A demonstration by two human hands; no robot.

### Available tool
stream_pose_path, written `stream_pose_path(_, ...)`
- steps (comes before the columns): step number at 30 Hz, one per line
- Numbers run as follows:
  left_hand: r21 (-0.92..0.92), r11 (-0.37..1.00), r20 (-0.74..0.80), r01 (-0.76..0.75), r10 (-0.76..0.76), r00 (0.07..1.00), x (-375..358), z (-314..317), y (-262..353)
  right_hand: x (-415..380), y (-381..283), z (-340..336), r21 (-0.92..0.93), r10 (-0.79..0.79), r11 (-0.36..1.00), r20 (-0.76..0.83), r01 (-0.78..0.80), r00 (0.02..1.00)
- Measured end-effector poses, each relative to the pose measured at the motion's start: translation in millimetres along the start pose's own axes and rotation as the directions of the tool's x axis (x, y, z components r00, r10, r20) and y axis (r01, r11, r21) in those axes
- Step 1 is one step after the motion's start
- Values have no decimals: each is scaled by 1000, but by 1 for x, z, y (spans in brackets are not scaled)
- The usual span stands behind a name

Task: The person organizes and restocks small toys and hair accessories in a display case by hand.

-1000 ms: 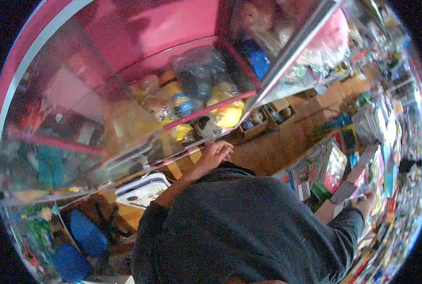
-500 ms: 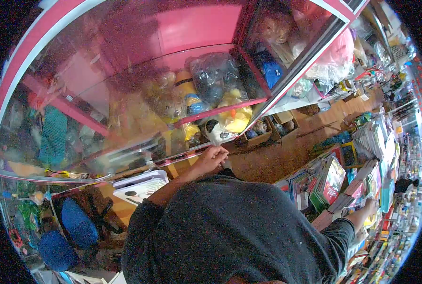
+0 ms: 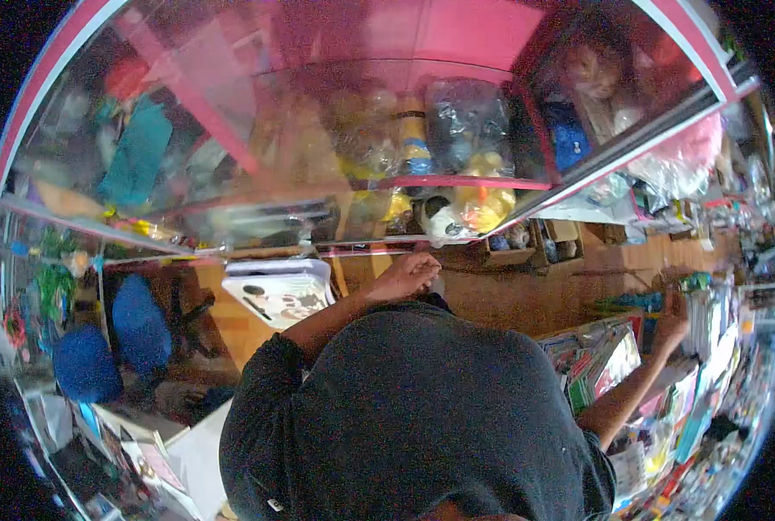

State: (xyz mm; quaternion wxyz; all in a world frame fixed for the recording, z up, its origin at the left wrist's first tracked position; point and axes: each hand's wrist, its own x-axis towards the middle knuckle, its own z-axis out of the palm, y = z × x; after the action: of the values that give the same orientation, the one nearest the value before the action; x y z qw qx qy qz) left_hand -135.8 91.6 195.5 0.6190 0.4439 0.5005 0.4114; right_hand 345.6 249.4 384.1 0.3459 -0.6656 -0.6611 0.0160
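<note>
My left hand [image 3: 409,273] is stretched forward with its fingers curled on the lower rail [image 3: 352,247] of a pink-framed glass cabinet [image 3: 457,182]. Behind the glass lie plush toys [image 3: 478,204] in clear bags, among them a yellow one and a black-and-white one. My right hand [image 3: 672,317] is raised out to the right, beside upright stacks of colourful books and boxes [image 3: 709,347]. It is blurred, and I cannot see whether it holds anything. My dark grey shirt [image 3: 422,417] fills the lower middle of the view.
A white case with a cartoon print [image 3: 279,291] lies under the cabinet. Blue chairs [image 3: 135,326] stand at the left. Cardboard boxes [image 3: 561,239] sit on the brown floor at the right. Packed goods [image 3: 604,365] line the right side.
The view has swung left and the cabinet now sits more level. My right hand has lifted off the book stack and moved upward. My left hand stays at the cabinet rail.
</note>
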Motion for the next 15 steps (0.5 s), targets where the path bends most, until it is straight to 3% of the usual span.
stream_pose_path(1, -6, 1000, -22, 6, -7, 1000, -1, 1, -3, 0, -10, 30, 289, -71, 955, 18, 63, 997)
stream_pose_path(3, 13, 999, -95, 36, -35, 995, 0, 1, -16, 10, -21, 72, 411, -83, 911, 262, -33, 961)
stream_pose_path(5, -22, 999, -153, 41, -44, 987, 7, -1, -47, 4, -81, 106, 290, -374, 913, 306, 288, 876)
stream_pose_path(7, -62, 997, -205, 39, -51, 977, 8, 5, -56, 7, -123, 135, 381, -398, 892, 410, 242, 821)
stream_pose_path(9, 182, 977, -351, -114, 172, 920, 7, 7, -51, 12, -151, 170, 459, -485, 840, 397, 289, 779)
stream_pose_path(10, 182, 977, -379, -108, 171, 910, 8, 8, -54, 20, -154, 192, 447, -566, 802, 358, 396, 743)
stream_pose_path(13, 87, 995, -511, -57, 94, 855, 9, 14, -55, 32, -171, 271, 410, -700, 699, 228, 586, 677)
stream_pose_path(14, -39, 999, -540, -24, -1, 842, 5, 20, -40, 35, -179, 296, 435, -718, 679, 223, 592, 660)
stream_pose_path(15, -165, 986, -555, 3, -95, 826, 3, 26, -31, 38, -189, 319, 318, -769, 638, 216, 701, 602)
